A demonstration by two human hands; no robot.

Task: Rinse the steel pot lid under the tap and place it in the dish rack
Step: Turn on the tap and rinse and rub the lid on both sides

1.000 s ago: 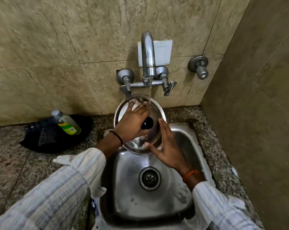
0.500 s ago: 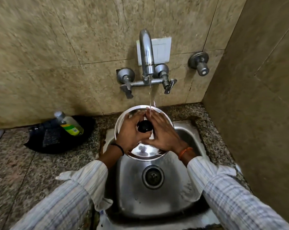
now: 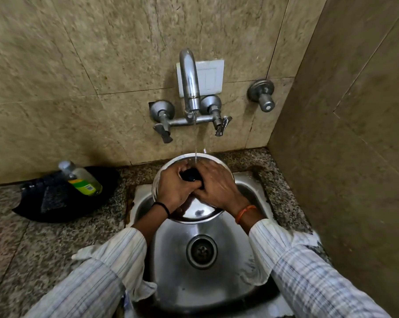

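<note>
The steel pot lid [image 3: 198, 213] is held tilted over the back of the steel sink [image 3: 194, 278], top side towards me. A thin stream of water [image 3: 195, 143] falls from the tap [image 3: 189, 81] onto its far edge. My left hand [image 3: 174, 188] grips the black knob [image 3: 190, 175] at the lid's centre from the left. My right hand [image 3: 216, 187] lies over the right side of the lid, fingers against the knob and wet. No dish rack is in view.
A black tray [image 3: 56, 212] on the granite counter to the left holds a soap bottle [image 3: 84, 180] and a dark scrub pad [image 3: 53, 198]. A wall valve [image 3: 262, 95] sticks out right of the tap. A tiled side wall [image 3: 342, 157] closes in on the right. The drain [image 3: 201, 251] lies below the lid.
The lid came down from near the tap handles to the sink's back edge. My right hand moved from the lid's lower rim up onto its top beside the knob.
</note>
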